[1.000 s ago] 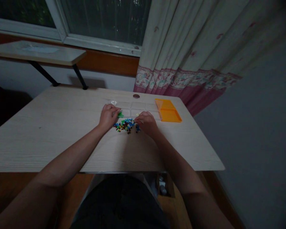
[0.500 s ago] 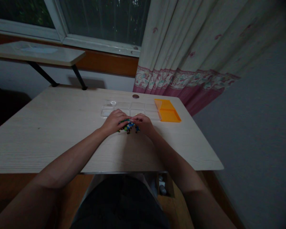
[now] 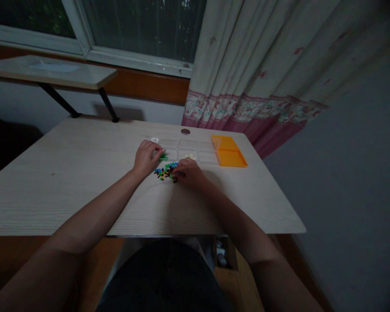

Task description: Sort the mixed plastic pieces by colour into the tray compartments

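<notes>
A small heap of tiny multicoloured pieces (image 3: 165,171), blue, green, yellow and dark, lies on the table in front of a clear compartment tray (image 3: 198,151). My left hand (image 3: 145,157) is over the tray's near left end, thumb and fingers pinched together beside some green pieces (image 3: 163,157). Whether it holds a piece is too small to tell. My right hand (image 3: 190,172) rests at the right side of the heap, fingers curled inward on the pieces; what is between them is hidden. Pale yellow pieces (image 3: 191,156) show in a tray compartment just beyond my right hand.
An open orange case (image 3: 232,152) adjoins the tray's right end. Behind the tray is a round brown disc (image 3: 185,131) on the table (image 3: 84,182). A raised shelf (image 3: 68,76) stands at the back left, and a curtain (image 3: 234,86) hangs behind the table.
My left hand has moved left and slightly away from me, off the heap to the tray. My right hand has shifted slightly left and nearer. More of the heap and the green pieces show.
</notes>
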Demonstrator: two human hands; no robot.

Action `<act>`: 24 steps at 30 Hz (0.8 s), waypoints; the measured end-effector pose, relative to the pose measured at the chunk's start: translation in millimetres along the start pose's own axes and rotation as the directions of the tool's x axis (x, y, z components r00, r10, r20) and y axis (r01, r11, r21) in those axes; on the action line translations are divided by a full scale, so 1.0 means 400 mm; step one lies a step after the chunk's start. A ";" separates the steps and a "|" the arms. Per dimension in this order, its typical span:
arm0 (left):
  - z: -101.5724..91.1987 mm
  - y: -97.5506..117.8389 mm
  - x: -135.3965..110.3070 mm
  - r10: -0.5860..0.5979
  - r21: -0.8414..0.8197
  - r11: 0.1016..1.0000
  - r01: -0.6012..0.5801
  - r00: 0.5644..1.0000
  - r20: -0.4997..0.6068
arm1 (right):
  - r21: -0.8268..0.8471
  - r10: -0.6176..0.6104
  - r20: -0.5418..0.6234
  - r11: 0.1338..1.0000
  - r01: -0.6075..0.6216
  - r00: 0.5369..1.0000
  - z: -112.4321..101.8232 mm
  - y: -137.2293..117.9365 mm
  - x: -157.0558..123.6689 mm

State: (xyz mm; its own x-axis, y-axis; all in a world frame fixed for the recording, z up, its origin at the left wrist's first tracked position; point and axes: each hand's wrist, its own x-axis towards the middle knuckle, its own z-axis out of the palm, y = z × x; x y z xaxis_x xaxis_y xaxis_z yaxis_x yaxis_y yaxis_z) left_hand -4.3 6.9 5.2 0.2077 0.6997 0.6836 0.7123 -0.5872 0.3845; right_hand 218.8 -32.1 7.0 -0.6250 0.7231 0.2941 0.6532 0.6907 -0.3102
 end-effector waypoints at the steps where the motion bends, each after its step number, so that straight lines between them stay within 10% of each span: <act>1: 0.003 -0.003 0.000 -0.005 0.003 1.000 0.005 1.000 -0.003 | -0.028 -0.004 0.021 1.000 0.005 1.000 -0.003 -0.007 0.000; 11: 0.020 -0.017 -0.003 -0.043 0.011 0.999 0.043 0.999 -0.028 | -0.166 0.106 -0.001 0.981 -0.105 0.994 -0.041 -0.027 -0.015; 24: 0.022 -0.017 -0.007 -0.088 0.050 0.995 0.087 0.996 0.017 | -0.231 0.006 -0.108 0.972 -0.031 0.994 0.058 -0.102 0.027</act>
State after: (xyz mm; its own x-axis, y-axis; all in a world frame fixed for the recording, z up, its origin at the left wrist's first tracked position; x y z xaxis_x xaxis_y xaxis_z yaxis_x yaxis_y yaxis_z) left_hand -3.9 12.7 -4.7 0.1558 0.7552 0.6367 0.7606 -0.5030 0.4105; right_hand 175.3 -52.6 1.8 -0.5713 0.7234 0.3877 0.7535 0.6496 -0.1018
